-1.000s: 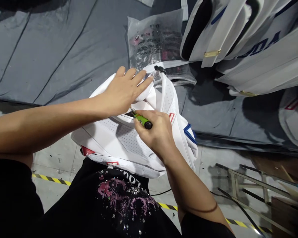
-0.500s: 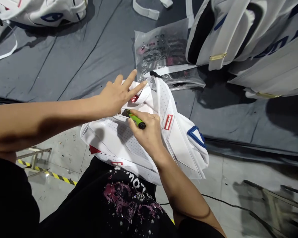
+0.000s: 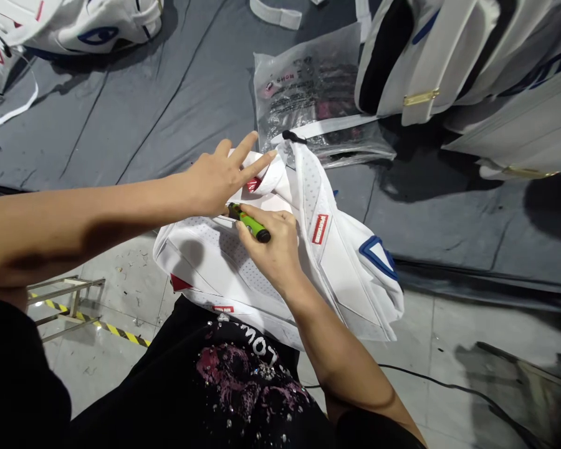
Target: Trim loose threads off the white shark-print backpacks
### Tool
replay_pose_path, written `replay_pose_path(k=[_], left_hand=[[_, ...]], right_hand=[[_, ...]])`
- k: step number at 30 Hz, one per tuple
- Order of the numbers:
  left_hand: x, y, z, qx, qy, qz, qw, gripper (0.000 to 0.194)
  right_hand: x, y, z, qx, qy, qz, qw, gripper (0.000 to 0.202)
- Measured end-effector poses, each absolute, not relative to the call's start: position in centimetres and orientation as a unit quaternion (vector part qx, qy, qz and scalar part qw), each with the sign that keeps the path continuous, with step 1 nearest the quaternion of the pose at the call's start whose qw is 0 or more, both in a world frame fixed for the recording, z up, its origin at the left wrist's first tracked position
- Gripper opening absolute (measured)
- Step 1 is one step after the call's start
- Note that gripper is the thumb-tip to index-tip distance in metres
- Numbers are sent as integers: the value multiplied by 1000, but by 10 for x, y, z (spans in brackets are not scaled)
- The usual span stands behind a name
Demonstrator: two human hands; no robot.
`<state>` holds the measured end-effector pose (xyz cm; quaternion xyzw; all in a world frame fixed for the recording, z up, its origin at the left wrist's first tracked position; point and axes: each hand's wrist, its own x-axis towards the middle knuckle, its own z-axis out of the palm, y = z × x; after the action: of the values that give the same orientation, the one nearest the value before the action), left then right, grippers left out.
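Green tool (image 3: 254, 226), black-ended, tip unclear.

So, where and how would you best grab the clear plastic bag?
I'd pinch the clear plastic bag at its far-left corner, coming from the left over the grey cloth. It lies fairly flat with that corner uncovered, while a white strap crosses its near part and white gear crowds its right.

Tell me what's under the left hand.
The left hand rests on a white padded article. Its folds and a red patch show by the fingers. Whatever part lies directly beneath the palm is covered, so I can't tell what is there.
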<state>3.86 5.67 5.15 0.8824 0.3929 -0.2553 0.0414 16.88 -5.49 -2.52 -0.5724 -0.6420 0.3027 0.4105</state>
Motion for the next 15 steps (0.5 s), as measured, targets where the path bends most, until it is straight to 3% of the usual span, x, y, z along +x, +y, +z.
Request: replay_pose_path(k=[15], left_hand=[[33, 63, 62, 871, 414, -242, 109, 114]], right_hand=[[183, -60, -20, -564, -645, 314, 408, 29]])
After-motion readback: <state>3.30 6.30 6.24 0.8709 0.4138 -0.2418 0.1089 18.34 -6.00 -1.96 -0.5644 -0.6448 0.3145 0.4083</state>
